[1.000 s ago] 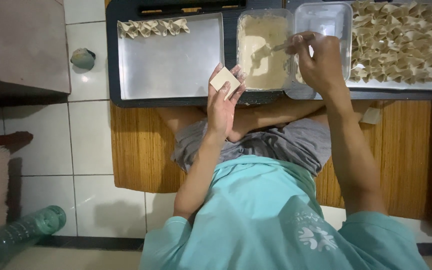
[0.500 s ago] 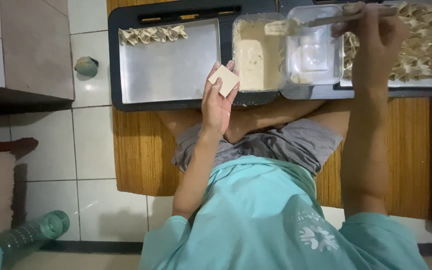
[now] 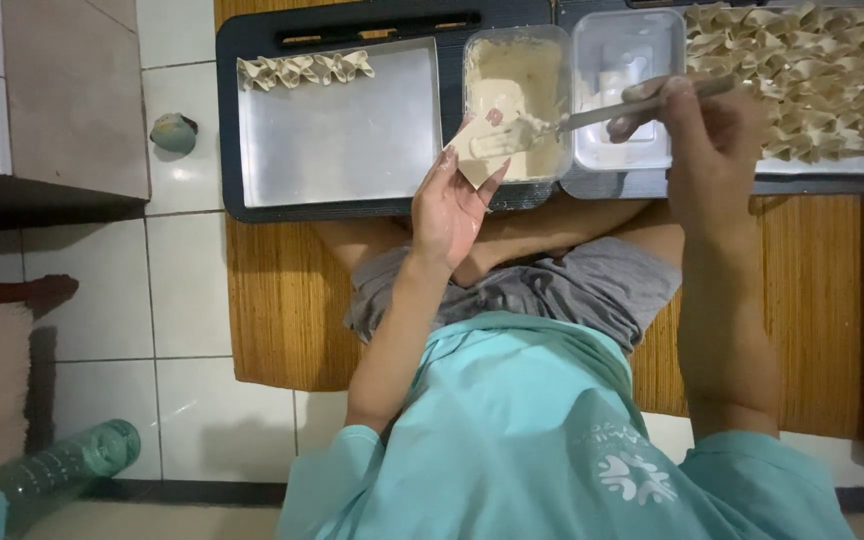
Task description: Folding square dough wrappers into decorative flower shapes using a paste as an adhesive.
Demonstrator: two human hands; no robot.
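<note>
My left hand (image 3: pixel 449 205) holds a square pale dumpling wrapper (image 3: pixel 479 152) flat on its fingers, over the near edge of a clear tub of beige filling (image 3: pixel 515 75). A metal spoon (image 3: pixel 612 103) is gripped in my right hand (image 3: pixel 704 130); its tip carries a lump of filling and touches the wrapper. Beside the filling tub stands a second clear tub (image 3: pixel 624 90), nearly empty. On the left, a metal tray (image 3: pixel 342 135) has a row of folded dumplings (image 3: pixel 304 69) along its far edge.
A large pile of folded dumplings (image 3: pixel 822 75) fills a tray at the right. Everything rests on black trays (image 3: pixel 232 120) on a woven mat (image 3: pixel 277 300) over white floor tiles. A green plastic bottle (image 3: pixel 52 475) lies at lower left. A small round object (image 3: pixel 173 132) sits on the tiles.
My right hand swung the spoon from the tubs over to the wrapper, bringing filling onto it. My left hand lifted the wrapper slightly toward the filling tub.
</note>
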